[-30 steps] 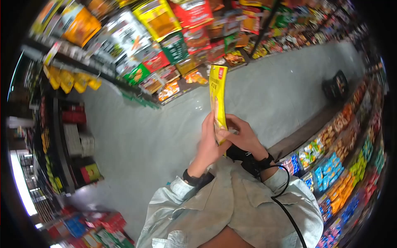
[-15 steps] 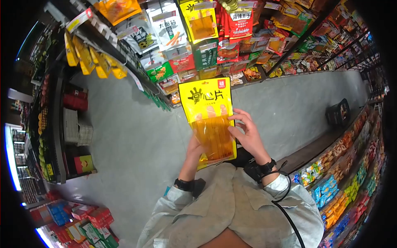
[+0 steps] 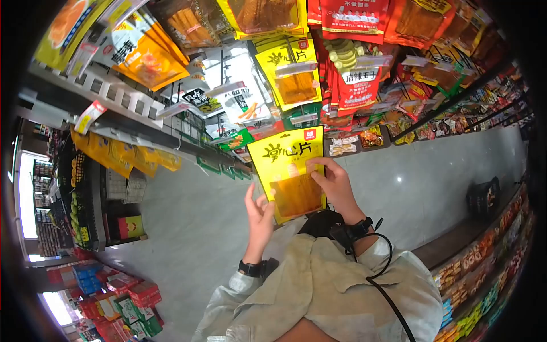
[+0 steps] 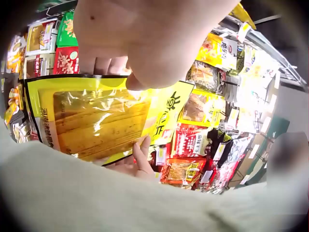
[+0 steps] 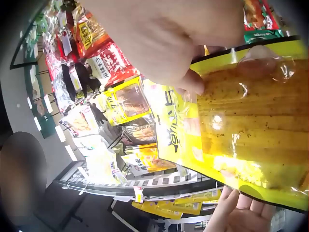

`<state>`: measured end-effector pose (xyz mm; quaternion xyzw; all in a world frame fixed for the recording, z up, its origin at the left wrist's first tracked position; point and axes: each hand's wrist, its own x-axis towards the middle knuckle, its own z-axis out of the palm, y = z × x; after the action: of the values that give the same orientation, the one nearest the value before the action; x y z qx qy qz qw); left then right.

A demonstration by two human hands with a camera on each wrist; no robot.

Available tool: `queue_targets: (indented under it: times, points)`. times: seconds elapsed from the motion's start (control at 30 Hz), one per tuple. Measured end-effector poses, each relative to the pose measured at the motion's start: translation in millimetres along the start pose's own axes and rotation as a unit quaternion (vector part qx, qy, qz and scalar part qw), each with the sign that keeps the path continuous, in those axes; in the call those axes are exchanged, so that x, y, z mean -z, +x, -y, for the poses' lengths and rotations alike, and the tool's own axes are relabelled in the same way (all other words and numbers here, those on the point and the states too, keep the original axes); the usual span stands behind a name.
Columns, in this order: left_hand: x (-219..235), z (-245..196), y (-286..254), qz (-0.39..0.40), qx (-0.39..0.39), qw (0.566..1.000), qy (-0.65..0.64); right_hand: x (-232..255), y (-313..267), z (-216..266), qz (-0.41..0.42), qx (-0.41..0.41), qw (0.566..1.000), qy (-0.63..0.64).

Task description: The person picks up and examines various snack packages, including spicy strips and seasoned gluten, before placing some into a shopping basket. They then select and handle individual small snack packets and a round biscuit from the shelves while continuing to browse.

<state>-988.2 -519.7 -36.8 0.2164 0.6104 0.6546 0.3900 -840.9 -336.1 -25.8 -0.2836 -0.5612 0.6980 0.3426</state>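
Observation:
A yellow snack packet [image 3: 288,151] with a clear window, brown flat strips inside, is held up in front of the chest, its printed front facing the head camera. My right hand [image 3: 336,185] pinches its right edge, thumb on the front. At the opposite edge is my left hand [image 3: 259,222], fingers extended away from the packet and thumb at its border. In the right wrist view, the left thumb tip meets the packet's edge while the left palm [image 5: 246,220] faces upward. Dark straps circle both wrists.
Ahead hang rows of snack packets, among them a similar yellow packet [image 3: 290,74] and a red one [image 3: 356,88]. Grey floor [image 3: 199,228] runs below. A black basket [image 3: 483,196] stands at right, beside a low snack shelf. Stacked boxes [image 3: 125,302] are at lower left.
The packet has turned from edge-on to face the head camera. My left hand has moved from gripping it to its left edge, fingers spread. The hanging shelf now appears closer.

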Motion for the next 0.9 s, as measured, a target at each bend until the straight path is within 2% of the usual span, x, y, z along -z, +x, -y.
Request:
queue_targets:
  times: [0.1,0.13,0.23,0.37,0.43,0.53,0.63,0.67,0.7,0.73,0.83,0.9]
  points:
    - [-33,-22,33,-0.036,-0.085,0.976,0.197,15,34,3,-0.013,-0.008,1.0,-0.019]
    - [-39,-27,42,-0.022,-0.103,0.96,0.258,18,43,10,-0.019,-0.01,0.999,-0.031]
    - [-52,-30,71,0.029,-0.118,0.939,0.323,32,66,9,-0.032,-0.007,0.999,-0.015]
    - [-61,-26,108,0.061,-0.193,0.919,0.339,41,91,11,-0.06,-0.015,0.998,-0.021]
    - [-63,-27,126,0.06,-0.189,0.928,0.316,40,104,14,-0.068,-0.018,0.997,0.0]
    - [-59,-37,155,0.068,-0.196,0.919,0.335,38,125,14,-0.085,0.02,0.995,-0.044]
    - [-55,-52,174,0.08,-0.209,0.912,0.343,28,140,27,-0.111,-0.017,0.993,-0.035]
    - [-54,-55,182,0.086,-0.207,0.915,0.334,29,146,22,-0.11,0.015,0.992,-0.053]
    - [-52,-58,190,0.093,-0.204,0.918,0.327,25,153,20,-0.115,0.018,0.993,0.002]
    - [-52,-57,200,0.088,-0.262,0.901,0.334,29,156,20,-0.103,0.025,0.994,-0.016]
    - [-53,-62,214,0.099,-0.241,0.921,0.291,29,165,27,-0.102,0.032,0.994,-0.031]
    - [-51,-65,221,0.11,-0.237,0.917,0.302,28,170,29,-0.109,0.027,0.993,-0.041]
